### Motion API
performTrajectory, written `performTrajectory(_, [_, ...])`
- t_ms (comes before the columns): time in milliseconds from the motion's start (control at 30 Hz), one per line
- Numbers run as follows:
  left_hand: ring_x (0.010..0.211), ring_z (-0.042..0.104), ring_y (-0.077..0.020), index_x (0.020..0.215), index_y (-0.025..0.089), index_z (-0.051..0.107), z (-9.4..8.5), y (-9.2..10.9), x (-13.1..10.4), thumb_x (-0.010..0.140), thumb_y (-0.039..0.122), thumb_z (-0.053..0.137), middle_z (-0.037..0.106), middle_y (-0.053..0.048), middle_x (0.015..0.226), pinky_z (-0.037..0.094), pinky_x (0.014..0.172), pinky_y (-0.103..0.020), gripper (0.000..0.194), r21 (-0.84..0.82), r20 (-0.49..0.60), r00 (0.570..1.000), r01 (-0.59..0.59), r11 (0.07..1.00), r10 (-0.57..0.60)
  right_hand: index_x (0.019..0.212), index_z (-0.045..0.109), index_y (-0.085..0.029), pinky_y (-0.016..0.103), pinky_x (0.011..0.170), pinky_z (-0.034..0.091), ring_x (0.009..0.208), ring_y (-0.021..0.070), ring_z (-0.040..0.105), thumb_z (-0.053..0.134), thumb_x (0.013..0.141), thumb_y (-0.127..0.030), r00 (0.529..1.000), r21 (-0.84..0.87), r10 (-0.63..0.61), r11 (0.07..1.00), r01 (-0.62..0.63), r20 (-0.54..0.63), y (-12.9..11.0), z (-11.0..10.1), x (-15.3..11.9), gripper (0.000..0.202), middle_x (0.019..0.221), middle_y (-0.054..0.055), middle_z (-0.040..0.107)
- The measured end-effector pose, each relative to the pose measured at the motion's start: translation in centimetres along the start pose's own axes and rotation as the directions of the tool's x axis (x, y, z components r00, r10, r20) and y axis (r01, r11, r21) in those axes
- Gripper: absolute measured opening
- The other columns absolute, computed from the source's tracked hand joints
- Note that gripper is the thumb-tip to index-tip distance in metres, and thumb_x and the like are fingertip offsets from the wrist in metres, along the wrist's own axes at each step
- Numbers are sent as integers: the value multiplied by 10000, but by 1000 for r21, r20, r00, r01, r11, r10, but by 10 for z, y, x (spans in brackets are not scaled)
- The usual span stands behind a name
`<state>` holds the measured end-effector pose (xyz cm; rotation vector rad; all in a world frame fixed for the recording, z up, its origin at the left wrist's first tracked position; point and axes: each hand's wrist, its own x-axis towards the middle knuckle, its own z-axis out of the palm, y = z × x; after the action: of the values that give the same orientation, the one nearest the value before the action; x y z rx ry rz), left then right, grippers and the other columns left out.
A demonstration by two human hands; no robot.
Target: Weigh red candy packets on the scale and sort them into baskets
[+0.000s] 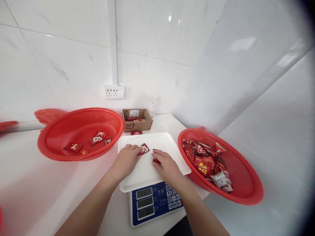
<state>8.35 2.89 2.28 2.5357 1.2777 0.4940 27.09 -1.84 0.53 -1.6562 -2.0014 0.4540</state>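
Observation:
Both of my hands are over the white tray [147, 175] on top of a blue-and-white digital scale [161, 198]. At the tray's left side, my left hand [126, 160] has its fingers closed on a small red snack packet [144, 149] with white lettering. My right hand [168, 165] pinches another small red packet [156, 160] between thumb and fingers, partly hidden by the hand. The two packets are apart from each other. Just behind the tray lies a red packet [136, 133].
On the left stands a red basket [52, 139] with several red packets. A fuller red basket [246, 167] of mixed packets is at the right, beside the scale. A cardboard box [140, 126] holds packets near the wall, next to a clear plastic bottle [152, 108].

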Motion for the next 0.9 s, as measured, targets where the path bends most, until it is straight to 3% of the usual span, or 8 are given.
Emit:
performTrajectory(300, [945, 521, -225, 962, 205, 620, -1, 2, 0, 880, 205, 424, 652, -49, 984, 413, 829, -338, 212, 0, 7, 1000, -2, 1000, 2, 1044, 645, -170, 425, 1062, 344, 1234, 201, 449, 376, 745, 15, 988, -78, -149, 985, 151, 28, 11, 1, 3, 442, 1262, 77, 569])
performTrajectory(733, [969, 519, -243, 1031, 202, 616, 4, 4, 0, 866, 266, 451, 648, -69, 1000, 410, 854, -371, 242, -8, 2, 1000, 10, 1000, -10, 1035, 649, -173, 430, 1019, 382, 1177, 220, 496, 398, 744, 11, 991, -156, -128, 979, 130, 26, 3, -4, 5, 426, 1229, 83, 594])
performTrajectory(900, [968, 517, -254, 1052, 192, 599, 5, 7, 0, 864, 253, 458, 650, -73, 999, 412, 833, -370, 243, -7, 22, 1000, 10, 1000, -10, 1040, 643, -165, 402, 1019, 384, 1166, 208, 504, 385, 756, 2, 989, -94, -144, 985, 145, 18, 1, -2, 8, 418, 1214, 97, 594])
